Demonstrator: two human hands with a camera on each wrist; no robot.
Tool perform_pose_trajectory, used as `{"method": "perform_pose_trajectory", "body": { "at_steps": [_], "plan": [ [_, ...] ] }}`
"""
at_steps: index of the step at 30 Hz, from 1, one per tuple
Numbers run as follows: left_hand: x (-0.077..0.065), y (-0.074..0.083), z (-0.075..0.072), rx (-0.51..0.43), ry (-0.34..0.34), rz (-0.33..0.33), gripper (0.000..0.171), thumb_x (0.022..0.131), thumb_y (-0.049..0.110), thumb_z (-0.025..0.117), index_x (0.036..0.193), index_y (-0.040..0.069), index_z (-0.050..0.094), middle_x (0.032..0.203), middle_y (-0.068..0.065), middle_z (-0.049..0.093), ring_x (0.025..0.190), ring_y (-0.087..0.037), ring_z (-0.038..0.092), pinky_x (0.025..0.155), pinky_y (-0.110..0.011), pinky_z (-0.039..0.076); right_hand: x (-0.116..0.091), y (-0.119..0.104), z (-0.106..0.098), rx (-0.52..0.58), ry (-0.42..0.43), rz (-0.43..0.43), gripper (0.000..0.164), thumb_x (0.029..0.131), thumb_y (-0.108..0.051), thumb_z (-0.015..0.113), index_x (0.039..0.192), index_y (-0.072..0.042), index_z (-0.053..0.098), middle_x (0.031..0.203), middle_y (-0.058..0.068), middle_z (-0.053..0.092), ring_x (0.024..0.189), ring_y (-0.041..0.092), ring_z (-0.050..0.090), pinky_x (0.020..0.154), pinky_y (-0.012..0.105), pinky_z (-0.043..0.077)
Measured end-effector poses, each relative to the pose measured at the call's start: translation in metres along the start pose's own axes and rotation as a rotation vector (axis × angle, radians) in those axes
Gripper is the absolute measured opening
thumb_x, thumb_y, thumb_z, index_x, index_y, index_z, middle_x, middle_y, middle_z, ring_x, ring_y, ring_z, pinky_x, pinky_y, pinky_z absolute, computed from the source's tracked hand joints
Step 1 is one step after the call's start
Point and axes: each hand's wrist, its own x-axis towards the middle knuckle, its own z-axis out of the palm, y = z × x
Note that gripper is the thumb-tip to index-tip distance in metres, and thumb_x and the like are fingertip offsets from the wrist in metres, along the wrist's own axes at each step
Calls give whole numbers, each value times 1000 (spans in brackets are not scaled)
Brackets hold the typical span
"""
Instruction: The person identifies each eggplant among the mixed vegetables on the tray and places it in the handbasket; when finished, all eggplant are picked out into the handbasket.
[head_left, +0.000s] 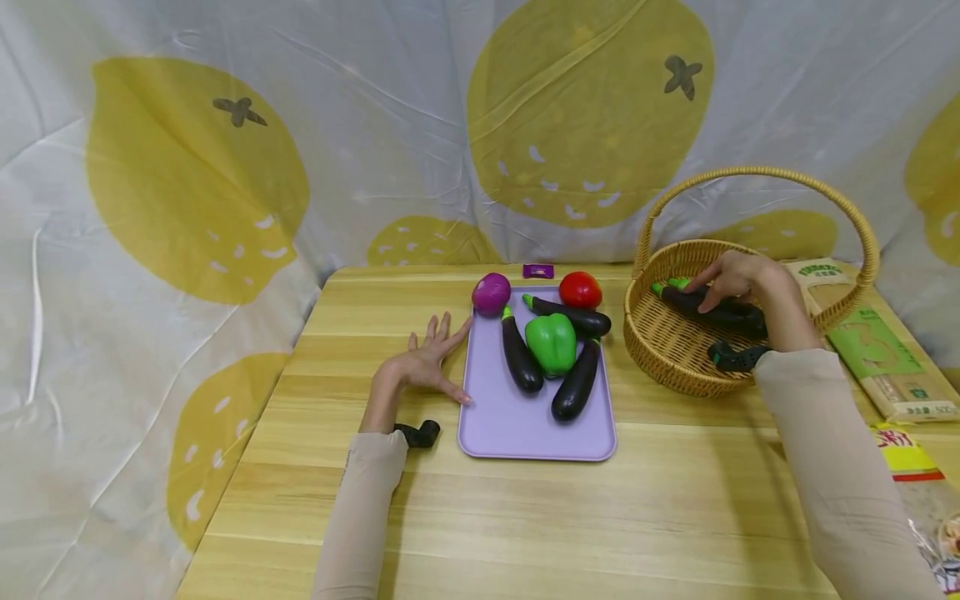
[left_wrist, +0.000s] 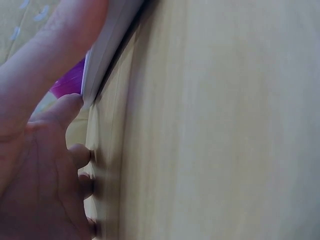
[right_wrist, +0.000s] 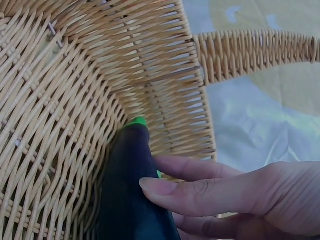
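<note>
My left hand (head_left: 426,363) is spread on the wooden table, its thumb and index finger right at the left edge of a lilac tray (head_left: 495,429). Inside a wicker basket (head_left: 667,367), my right hand (head_left: 738,279) holds a dark eggplant (right_wrist: 132,185), thumb on the near side and fingers behind it. A second green stem tip shows beside it, that eggplant mostly hidden by the hand. On the tray a green bell pepper (head_left: 552,345) lies among three eggplants: one on the left (head_left: 520,354), one behind (head_left: 573,317), one on the right (head_left: 577,385).
A purple onion (head_left: 491,294) and a red tomato (head_left: 581,290) sit at the tray's back corners. Behind is a small purple packet (head_left: 538,271). The basket's tall handle (head_left: 757,172) arches over my right hand. Packages (head_left: 881,350) lie to its right; a patterned curtain (head_left: 390,125) hangs behind.
</note>
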Motion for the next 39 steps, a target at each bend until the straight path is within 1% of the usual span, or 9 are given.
{"method": "perform_pose_trajectory", "body": {
  "at_steps": [5, 11, 16, 19, 21, 26, 33, 35, 39],
  "plan": [
    [0, 1, -1, -6, -2, 2, 139, 72, 52, 92, 167, 28, -8, 169, -17, -29, 155, -38, -33, 121, -68, -22, 0, 0, 2, 46, -36, 14, 49, 92, -6, 76, 138, 1, 63, 148, 36, 48, 104, 32, 68, 87, 49, 60],
    [0, 1, -1, -12, 1, 1, 139, 72, 51, 92, 167, 29, -8, 169, -17, -30, 155, -37, -33, 121, -68, -22, 3, -1, 3, 56, -46, 25, 48, 93, -5, 74, 139, 1, 62, 148, 37, 45, 95, 23, 70, 87, 46, 61],
    [0, 1, 0, -15, -2, -5, 140, 72, 51, 93, 167, 30, -8, 169, -17, -30, 155, -37, -33, 122, -67, -23, 3, 0, 2, 59, -39, 20, 47, 93, -5, 75, 138, 1, 63, 130, 29, 65, 91, 18, 71, 87, 47, 61],
    [1, 0, 1, -13, -5, -8, 139, 72, 51, 92, 167, 30, -8, 169, -16, -30, 156, -36, -33, 122, -67, -23, 0, 0, 3, 53, -23, -2, 47, 93, -6, 75, 137, 2, 63, 126, 27, 68, 88, 14, 69, 85, 46, 61],
    [1, 0, 1, -11, -7, -7, 139, 73, 51, 92, 167, 30, -8, 169, -16, -30, 156, -36, -33, 122, -67, -22, -2, -1, 5, 38, -4, -38, 48, 94, -7, 74, 139, 5, 61, 127, 30, 68, 85, 14, 68, 81, 44, 61],
    [0, 1, 1, -9, -10, -5, 139, 73, 51, 92, 166, 30, -8, 169, -17, -30, 156, -37, -33, 122, -67, -22, -11, -15, 9, 7, 87, -191, 53, 100, -17, 70, 143, 9, 55, 134, 35, 63, 98, 26, 72, 81, 42, 63],
    [-1, 2, 0, -1, -4, -6, 139, 73, 50, 92, 167, 29, -8, 169, -17, -30, 156, -37, -32, 122, -67, -22, -28, -55, 21, 14, 208, -417, 43, 102, -21, 67, 144, -13, 62, 135, 17, 70, 111, 10, 69, 84, 13, 51],
    [-1, 1, 0, 0, -3, -7, 139, 73, 50, 92, 167, 29, -8, 169, -17, -30, 156, -37, -32, 122, -67, -22, -30, -66, 30, 32, 207, -461, 43, 102, -21, 68, 144, -15, 63, 137, 15, 69, 118, 16, 69, 84, 12, 50],
    [0, 1, 0, -3, -4, -5, 139, 73, 50, 92, 167, 29, -8, 169, -17, -30, 156, -37, -33, 122, -68, -22, -27, -86, 49, 80, 173, -504, 45, 101, -18, 69, 145, -14, 62, 144, 18, 64, 123, 34, 66, 81, 23, 54]
  ]
}}
